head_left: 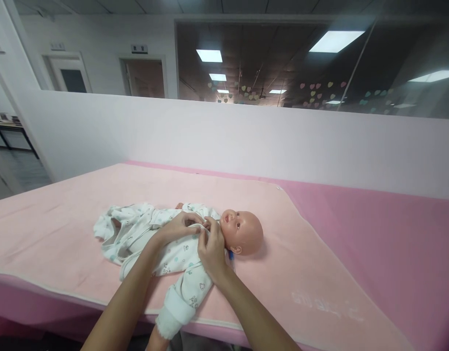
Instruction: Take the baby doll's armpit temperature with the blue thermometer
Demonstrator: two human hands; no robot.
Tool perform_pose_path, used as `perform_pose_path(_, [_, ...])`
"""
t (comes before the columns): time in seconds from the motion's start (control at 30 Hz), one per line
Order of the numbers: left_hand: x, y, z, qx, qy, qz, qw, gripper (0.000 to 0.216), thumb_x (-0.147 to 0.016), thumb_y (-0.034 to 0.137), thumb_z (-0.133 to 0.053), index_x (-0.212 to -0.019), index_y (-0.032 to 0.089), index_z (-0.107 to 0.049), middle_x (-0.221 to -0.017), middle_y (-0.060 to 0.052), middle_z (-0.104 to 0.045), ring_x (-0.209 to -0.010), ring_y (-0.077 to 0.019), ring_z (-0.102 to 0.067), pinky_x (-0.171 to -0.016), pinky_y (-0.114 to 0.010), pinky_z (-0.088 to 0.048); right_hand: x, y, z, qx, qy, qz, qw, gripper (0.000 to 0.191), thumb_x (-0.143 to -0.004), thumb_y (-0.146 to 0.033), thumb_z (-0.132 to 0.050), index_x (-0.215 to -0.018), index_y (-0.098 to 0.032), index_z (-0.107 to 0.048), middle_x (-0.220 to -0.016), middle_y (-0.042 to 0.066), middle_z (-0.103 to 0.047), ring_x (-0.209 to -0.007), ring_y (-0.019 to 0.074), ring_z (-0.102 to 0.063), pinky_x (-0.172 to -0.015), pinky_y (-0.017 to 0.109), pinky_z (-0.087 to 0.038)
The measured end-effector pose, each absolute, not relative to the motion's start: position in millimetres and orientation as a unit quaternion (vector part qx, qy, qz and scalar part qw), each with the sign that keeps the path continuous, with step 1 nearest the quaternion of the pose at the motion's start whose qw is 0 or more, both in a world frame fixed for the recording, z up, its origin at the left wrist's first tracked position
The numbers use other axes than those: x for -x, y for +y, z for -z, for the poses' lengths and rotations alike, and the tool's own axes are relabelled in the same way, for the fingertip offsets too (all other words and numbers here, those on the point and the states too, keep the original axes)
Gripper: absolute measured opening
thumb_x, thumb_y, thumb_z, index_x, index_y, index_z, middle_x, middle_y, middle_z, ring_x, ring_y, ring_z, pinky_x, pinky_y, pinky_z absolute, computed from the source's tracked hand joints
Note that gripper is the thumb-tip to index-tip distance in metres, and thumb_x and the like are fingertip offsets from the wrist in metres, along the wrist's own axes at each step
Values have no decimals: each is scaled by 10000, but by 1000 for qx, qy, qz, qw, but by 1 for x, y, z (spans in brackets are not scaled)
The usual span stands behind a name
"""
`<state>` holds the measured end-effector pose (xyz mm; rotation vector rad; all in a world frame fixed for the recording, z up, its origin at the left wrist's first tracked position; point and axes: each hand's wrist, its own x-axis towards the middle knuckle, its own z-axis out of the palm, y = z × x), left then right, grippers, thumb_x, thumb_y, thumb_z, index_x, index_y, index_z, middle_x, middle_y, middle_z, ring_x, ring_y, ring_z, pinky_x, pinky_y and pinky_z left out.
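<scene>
Nearest, a sleeve (190, 292) hangs over the edge of the pink mat (301, 263); past it, the right hand (213, 249) and left hand (178, 226) have fingertips pinched on the baby clothes (176, 253), worn by the doll (248, 231) lying on the mat. Best to keep the edges flat and aligned, tugging gently near the neck. The doll's near hand is cut off below; fingers hide any fastening; the far arm is mostly covered.

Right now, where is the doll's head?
In the head camera's view, the doll's head is just right of the picture's middle, in the lower half, on the peach mat, right beside the person's right hand.
</scene>
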<state>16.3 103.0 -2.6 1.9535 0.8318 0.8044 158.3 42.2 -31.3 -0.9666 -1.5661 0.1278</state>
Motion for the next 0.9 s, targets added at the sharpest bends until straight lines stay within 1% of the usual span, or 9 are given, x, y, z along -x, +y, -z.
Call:
perform_pose_path(0.17, [-17,99,-2,-777,332,-326,424,208,-732,326,-643,-839,151,-675,-943,-59,-658,-912,-212,-587,-813,-324,-465,-159,43,32,415,-684,-59,598,237,-865,-133,-365,-1062,-174,-488,-925,79,-587,-876,174,-563,-769,307,-475])
perform_pose_path(0.3, [-17,100,-2,-775,333,-328,425,177,-713,280,-648,-837,155,-669,-928,-45,-659,-893,-201,-589,-807,-323,-465,-160,43,33,416,-685,-70,594,269,-861,-98,-338,-1077,-164,-485,-921,77,-587,-873,165,-559,-783,303,-470])
perform_pose_path(0.47, [-17,99,-1,-771,329,-331,433,157,-712,257,-646,-829,154,-664,-909,-37,-659,-869,-188,-591,-793,-315,-465,-160,44,33,421,-681,-82,594,267,-869,-110,-336,-1072,-176,-496,-913,73,-591,-866,170,-564,-769,312,-471])
perform_pose_path(0.6, [-17,99,-2,-771,327,-327,438,143,-725,260,-633,-818,156,-664,-931,-39,-663,-896,-195,-592,-807,-320,-463,-160,45,33,423,-685,-95,586,257,-868,-107,-336,-1033,-186,-517,-918,66,-596,-875,170,-561,-775,313,-466])
perform_pose_path(0.77, [-16,99,-1,-772,328,-328,435,134,-719,268,-643,-793,157,-662,-912,-37,-662,-918,-206,-586,-830,-332,-458,-160,45,32,422,-686,-103,584,254,-855,-90,-340,-988,-188,-533,-929,64,-598,-882,169,-555,-785,313,-459])
perform_pose_path(0.9, [-16,100,0,-774,323,-329,435,139,-725,273,-645,-805,162,-666,-902,-31,-657,-872,-189,-594,-850,-344,-453,-160,42,29,411,-690,-97,588,226,-847,-102,-369,-975,-188,-534,-933,63,-588,-891,170,-549,-788,311,-460])
